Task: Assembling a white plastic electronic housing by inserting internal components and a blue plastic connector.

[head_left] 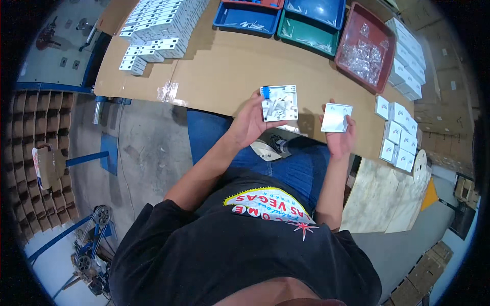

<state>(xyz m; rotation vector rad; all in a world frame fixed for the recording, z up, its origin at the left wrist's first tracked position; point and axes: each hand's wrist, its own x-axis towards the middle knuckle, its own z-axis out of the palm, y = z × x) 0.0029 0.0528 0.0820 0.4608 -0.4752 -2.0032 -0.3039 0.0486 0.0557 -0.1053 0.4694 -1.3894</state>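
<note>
My left hand (247,122) is closed on the left side of an open white square box (292,113), thumb above and fingers below. Small clear and pale parts lie inside it, too fine to tell apart, and a blue piece (266,92) sits at its upper left corner. A flat white square cover (337,117) with small marks is gripped in my right hand (341,143), fingers along its edges. Box and cover are apart, both held over the near edge of the cardboard-covered table (219,71).
White boxes (158,25) are stacked far left. Blue trays (247,20), a green tray (309,38) and a red tray (377,86) with clear bagged parts line the back. Several small white boxes (398,132) sit at the right edge, near a white reel (420,166).
</note>
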